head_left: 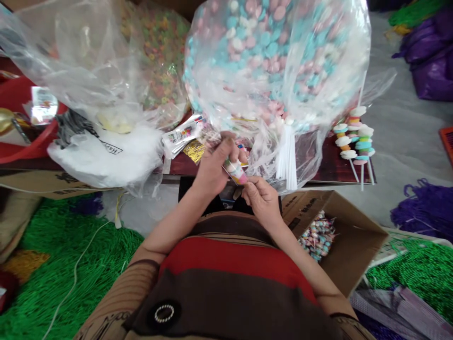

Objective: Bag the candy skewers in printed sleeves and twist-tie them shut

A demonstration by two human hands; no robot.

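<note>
My left hand [215,165] is closed round a small clear wrapper [236,172] with pastel candy inside, over the table's front edge. The thumb and fingers of my right hand [261,196] pinch the wrapper's lower end. Just left of my left hand lie printed sachets [182,137] and a bundle of gold twist ties [194,151]. White sticks [287,163] stand in a bunch to the right. Candy skewers on sticks [361,141] rest at the table's right end.
A big clear bag of pastel candies [269,52] and a bag of ring candies [161,61] fill the table's back. A red basin [38,144] sits at left. Below right, an open cardboard box [354,241] holds wrapped candies. Green strands [95,269] cover the floor.
</note>
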